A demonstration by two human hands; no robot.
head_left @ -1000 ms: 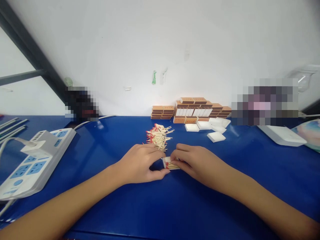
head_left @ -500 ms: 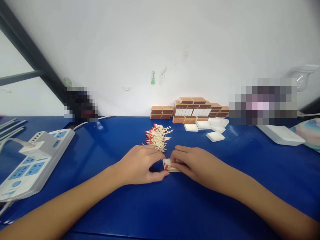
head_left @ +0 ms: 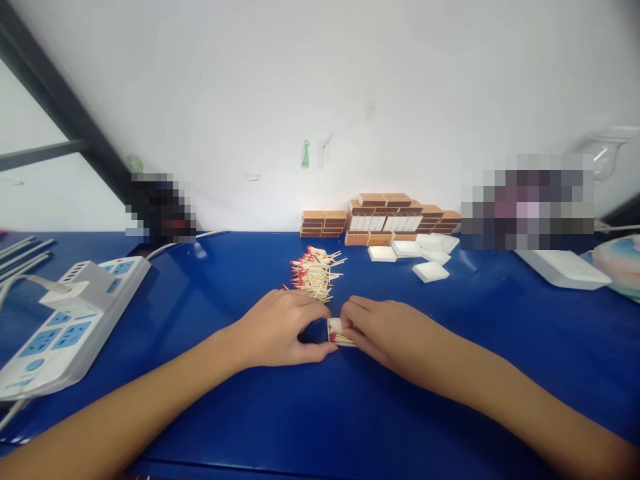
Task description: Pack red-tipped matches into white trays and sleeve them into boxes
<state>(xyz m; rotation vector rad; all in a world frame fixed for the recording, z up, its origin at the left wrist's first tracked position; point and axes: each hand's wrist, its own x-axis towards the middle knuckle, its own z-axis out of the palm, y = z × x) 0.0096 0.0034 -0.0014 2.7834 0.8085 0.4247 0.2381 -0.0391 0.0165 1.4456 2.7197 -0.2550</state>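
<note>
On the blue table in front of me lies a small white matchbox tray with red-headed matches along its near side. My left hand grips the tray's left end, thumb at the near corner and fingertips at the far one. Curled fingers of my right hand reach into the tray's right part and cover it. What they pinch, if anything, is hidden. Just beyond my left hand spreads a loose pile of matches, heads mostly to the left.
Stacked matchboxes stand against the wall, with a smaller stack to their left. Several empty white trays lie before them. A power strip with a plugged-in adapter sits at left. A white box is at right.
My right hand has shifted slightly and its fingers have curled in more over the tray. My left hand stays at the tray's left end.
</note>
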